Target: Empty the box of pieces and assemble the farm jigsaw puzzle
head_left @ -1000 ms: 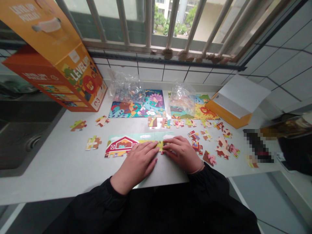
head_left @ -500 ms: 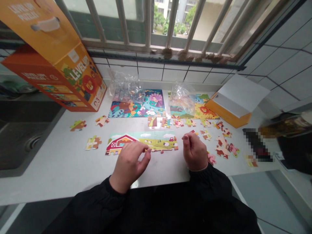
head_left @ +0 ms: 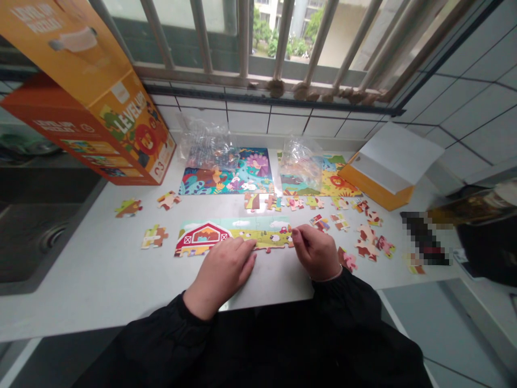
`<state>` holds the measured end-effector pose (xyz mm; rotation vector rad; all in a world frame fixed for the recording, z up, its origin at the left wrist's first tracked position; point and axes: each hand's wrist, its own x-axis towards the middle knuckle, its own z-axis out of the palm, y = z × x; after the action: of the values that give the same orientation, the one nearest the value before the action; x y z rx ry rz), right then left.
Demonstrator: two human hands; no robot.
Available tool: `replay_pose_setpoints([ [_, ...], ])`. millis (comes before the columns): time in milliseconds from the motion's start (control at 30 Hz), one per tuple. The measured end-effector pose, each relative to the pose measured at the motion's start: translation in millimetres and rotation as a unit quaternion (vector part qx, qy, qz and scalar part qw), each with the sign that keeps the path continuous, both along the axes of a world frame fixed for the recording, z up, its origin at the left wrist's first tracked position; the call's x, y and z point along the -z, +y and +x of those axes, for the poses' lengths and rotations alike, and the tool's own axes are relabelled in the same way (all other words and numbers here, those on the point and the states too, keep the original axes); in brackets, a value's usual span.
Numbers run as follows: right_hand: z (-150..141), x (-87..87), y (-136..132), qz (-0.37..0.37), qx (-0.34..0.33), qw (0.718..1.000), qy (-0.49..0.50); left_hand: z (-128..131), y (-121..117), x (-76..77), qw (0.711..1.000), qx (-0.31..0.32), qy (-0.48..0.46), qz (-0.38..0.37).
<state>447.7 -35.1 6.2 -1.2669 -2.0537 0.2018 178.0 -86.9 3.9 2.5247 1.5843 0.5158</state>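
Observation:
A long farm jigsaw puzzle (head_left: 258, 229) with a red barn at its left end lies joined together on the white counter (head_left: 92, 285). My left hand (head_left: 222, 272) rests flat on its lower edge, fingers slightly apart. My right hand (head_left: 317, 250) is curled, fingertips at the puzzle's right end; any piece between them is hidden. Loose cow-patterned pieces (head_left: 367, 242) lie to the right of that hand, and a pink-and-brown piece (head_left: 347, 260) lies close beside it. Several more loose pieces (head_left: 153, 237) lie left of the barn.
Two finished jigsaws, jungle (head_left: 226, 180) and lion (head_left: 331, 186), lie along the back, with clear plastic bags (head_left: 301, 167) on them. An orange LEVEL UP box (head_left: 117, 118) leans at left, beside a steel sink (head_left: 32, 237). An open yellow box (head_left: 383, 172) stands at right.
Both hands have come back down to the puzzle after lifting off it half a second ago. My right hand has moved left to the puzzle's right end. The puzzle itself looks unmoved.

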Motion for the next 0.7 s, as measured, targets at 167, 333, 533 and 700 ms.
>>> replay_pose_setpoints([
  [167, -4.8, 1.0, 0.2, 0.03, -0.107, 0.992, -0.056, 0.1, -4.2, -5.1, 0.999, 0.008, -0.048, 0.014],
  [333, -7.2, 2.5, -0.4, 0.043, -0.112, 0.989, -0.092, 1.7, -9.8, -8.5, 0.997, 0.058, -0.035, 0.031],
  [533, -8.6, 5.8, -1.4, 0.041, -0.094, 0.988, -0.112, 12.1, -38.2, -1.9, 0.996, 0.066, 0.042, 0.035],
  [700, -8.6, 6.5, -0.4, 0.034, -0.091, 0.989, -0.112, 16.5, -71.2, -3.3, 0.996, 0.064, 0.062, 0.0],
])
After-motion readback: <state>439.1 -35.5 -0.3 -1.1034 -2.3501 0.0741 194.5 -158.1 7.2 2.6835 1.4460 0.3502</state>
